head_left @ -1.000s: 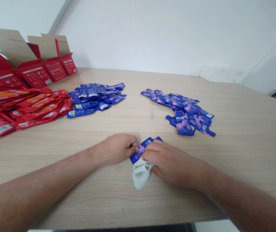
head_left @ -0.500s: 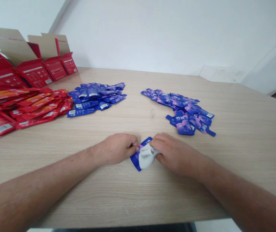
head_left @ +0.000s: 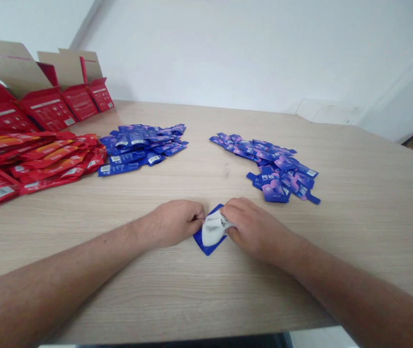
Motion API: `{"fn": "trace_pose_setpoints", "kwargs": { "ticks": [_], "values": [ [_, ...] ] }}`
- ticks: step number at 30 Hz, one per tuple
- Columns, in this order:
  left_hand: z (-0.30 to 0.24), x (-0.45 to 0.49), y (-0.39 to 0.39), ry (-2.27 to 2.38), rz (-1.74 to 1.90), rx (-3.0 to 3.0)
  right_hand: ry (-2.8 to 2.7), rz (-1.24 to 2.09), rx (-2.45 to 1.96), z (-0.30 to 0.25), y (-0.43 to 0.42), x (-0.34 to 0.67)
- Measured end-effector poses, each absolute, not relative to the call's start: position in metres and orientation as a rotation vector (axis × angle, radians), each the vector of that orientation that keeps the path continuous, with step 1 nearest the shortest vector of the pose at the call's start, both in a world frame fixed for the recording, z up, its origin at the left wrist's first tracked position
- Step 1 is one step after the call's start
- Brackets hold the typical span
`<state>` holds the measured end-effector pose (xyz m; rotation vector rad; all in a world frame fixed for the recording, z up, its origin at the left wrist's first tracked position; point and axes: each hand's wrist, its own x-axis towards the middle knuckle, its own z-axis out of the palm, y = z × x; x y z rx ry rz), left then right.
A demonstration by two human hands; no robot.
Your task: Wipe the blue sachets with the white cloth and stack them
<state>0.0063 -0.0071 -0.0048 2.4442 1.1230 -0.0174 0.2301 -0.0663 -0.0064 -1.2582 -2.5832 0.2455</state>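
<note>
Blue foil sachet [head_left: 203,240] lies flat on the pale wood worktop [head_left: 206,299], pinched by the curled left hand [head_left: 172,224], while the right hand [head_left: 253,227] closes on a crumpled grey-white cloth [head_left: 213,228].

Blue sachet [head_left: 202,238]: plastic film, smooth, glossy. White cloth [head_left: 213,228]: soft fabric, matt, creased. Surface [head_left: 206,295]: pale wood or wood-look laminate, fine linear grain, smooth, low sheen. Blue sachets in two piles [head_left: 143,147] [head_left: 267,162]: same glossy film, with light glare on the creases. Red sachets [head_left: 52,162]: glossy film. Red cartons [head_left: 50,110]: printed card, satin outer face; inner flaps [head_left: 14,65] bare brown cardboard, matt. Wall [head_left: 228,53]: white paint, matt.
</note>
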Motion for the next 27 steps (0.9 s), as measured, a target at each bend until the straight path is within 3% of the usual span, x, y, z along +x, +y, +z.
{"fn": "trace_pose_setpoints", "kwargs": {
  "ticks": [4,10,15,21,27],
  "values": [
    [-0.0055,0.0055,-0.0073,1.119,-0.007,2.45,-2.76,0.35,-1.062,-0.0019,-0.0719,0.2285],
    [-0.0061,0.0054,-0.0077,1.129,0.009,2.454,-2.544,0.218,-1.335,-0.0061,-0.0657,0.2323],
    [-0.0065,0.0059,-0.0069,1.135,-0.014,2.454,-2.745,0.336,-1.093,-0.0045,-0.0723,0.2294],
    [-0.008,0.0054,-0.0068,1.119,0.01,2.445,-2.534,0.225,-1.335,-0.0061,-0.0646,0.2333],
    [-0.0067,0.006,-0.007,1.127,-0.012,2.447,-2.732,0.333,-1.11,-0.0029,-0.0705,0.2313]
  ]
}}
